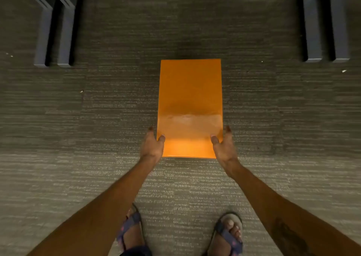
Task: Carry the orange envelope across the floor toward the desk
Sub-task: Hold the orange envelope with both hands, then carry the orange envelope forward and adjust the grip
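An orange envelope is held flat and level in front of me, above the carpet, with its long side pointing away. My left hand grips its near left corner, thumb on top and fingers underneath. My right hand grips the near right corner the same way. Both arms are stretched forward. The envelope's far end is free.
Grey striped carpet covers the floor. Dark furniture legs stand at the far left, and another pair of dark legs at the far right, with an open gap between them. My sandalled feet are below the arms.
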The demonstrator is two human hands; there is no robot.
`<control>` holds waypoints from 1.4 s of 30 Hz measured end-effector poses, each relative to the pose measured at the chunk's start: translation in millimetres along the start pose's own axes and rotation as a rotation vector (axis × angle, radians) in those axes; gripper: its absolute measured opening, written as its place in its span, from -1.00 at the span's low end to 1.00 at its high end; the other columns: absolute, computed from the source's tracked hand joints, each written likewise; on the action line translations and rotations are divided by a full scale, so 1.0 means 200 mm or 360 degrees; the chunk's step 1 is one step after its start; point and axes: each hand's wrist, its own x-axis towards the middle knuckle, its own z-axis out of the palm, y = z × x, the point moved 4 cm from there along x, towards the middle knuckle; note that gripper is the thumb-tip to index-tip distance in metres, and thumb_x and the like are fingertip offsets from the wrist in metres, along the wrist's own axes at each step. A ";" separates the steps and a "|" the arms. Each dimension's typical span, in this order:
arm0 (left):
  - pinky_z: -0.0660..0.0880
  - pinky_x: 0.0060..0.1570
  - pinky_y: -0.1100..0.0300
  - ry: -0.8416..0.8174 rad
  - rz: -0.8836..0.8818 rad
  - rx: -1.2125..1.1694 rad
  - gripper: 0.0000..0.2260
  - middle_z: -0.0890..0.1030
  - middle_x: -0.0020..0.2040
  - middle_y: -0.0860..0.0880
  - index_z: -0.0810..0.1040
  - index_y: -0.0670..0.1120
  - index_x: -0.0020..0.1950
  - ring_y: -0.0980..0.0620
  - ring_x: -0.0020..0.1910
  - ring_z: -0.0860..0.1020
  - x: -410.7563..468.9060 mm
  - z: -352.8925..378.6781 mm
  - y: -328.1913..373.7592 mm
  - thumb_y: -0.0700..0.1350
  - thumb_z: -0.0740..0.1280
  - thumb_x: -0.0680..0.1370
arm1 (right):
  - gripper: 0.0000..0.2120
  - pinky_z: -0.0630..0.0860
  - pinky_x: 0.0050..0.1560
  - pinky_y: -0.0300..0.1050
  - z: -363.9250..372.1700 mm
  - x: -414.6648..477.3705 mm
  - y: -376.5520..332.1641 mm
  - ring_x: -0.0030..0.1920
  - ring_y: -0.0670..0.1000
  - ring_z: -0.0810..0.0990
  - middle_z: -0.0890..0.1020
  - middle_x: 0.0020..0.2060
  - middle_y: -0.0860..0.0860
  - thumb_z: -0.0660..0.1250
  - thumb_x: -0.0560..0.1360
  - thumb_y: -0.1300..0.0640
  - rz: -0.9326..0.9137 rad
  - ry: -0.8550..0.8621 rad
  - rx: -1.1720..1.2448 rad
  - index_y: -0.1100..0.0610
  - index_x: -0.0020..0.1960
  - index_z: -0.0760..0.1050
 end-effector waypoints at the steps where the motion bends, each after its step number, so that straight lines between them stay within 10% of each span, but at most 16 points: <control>1: 0.33 0.43 -0.03 -0.0011 -0.0021 -0.0001 -0.43 0.32 0.58 -0.15 0.11 -0.10 0.64 -0.24 0.50 0.37 0.02 0.02 -0.02 0.01 0.20 0.68 | -0.43 0.32 0.43 0.14 0.01 0.02 0.02 0.43 0.18 0.38 0.38 0.46 0.10 0.23 0.62 0.03 0.0043 0.0029 0.0041 0.10 0.55 0.10; 9: 0.49 0.25 0.00 -0.0063 0.0026 -0.0088 -0.61 0.55 0.37 -0.19 0.41 -0.19 0.47 -0.22 0.30 0.54 0.19 0.16 -0.16 -0.04 0.22 0.68 | -0.58 0.46 0.24 0.06 0.05 0.20 0.14 0.17 0.14 0.53 0.55 0.24 0.05 0.28 0.60 0.01 0.0207 -0.0018 0.0254 0.08 0.41 0.32; 29: 0.38 0.12 0.23 0.0061 0.0027 -0.0837 -0.67 0.55 0.17 0.04 0.43 -0.10 0.46 0.01 0.15 0.51 0.23 -0.05 -0.10 -0.12 0.23 0.69 | -0.69 0.52 0.16 -0.04 0.13 0.22 -0.11 0.08 0.05 0.62 0.65 0.16 0.04 0.35 0.57 0.06 -0.0030 0.0054 0.0662 0.07 0.29 0.52; 36: 0.52 0.27 -0.08 0.0343 0.0020 -0.0869 -0.65 0.57 0.37 -0.14 0.46 -0.11 0.47 -0.22 0.29 0.55 0.35 -0.28 -0.05 -0.08 0.23 0.68 | -0.64 0.53 0.20 0.18 0.28 0.29 -0.37 0.16 0.16 0.61 0.64 0.19 0.05 0.36 0.57 0.01 -0.0130 0.0086 0.0680 0.05 0.33 0.53; 42: 0.51 -0.24 0.06 0.0342 0.0144 -0.0881 -0.72 0.61 0.05 -0.12 0.56 -0.06 0.34 -0.04 -0.17 0.56 0.68 -0.47 -0.09 -0.07 0.17 0.70 | -0.70 0.52 0.06 0.07 0.54 0.45 -0.56 0.12 0.16 0.60 0.64 0.13 0.07 0.32 0.59 0.01 -0.0323 0.0197 0.0595 0.09 0.27 0.54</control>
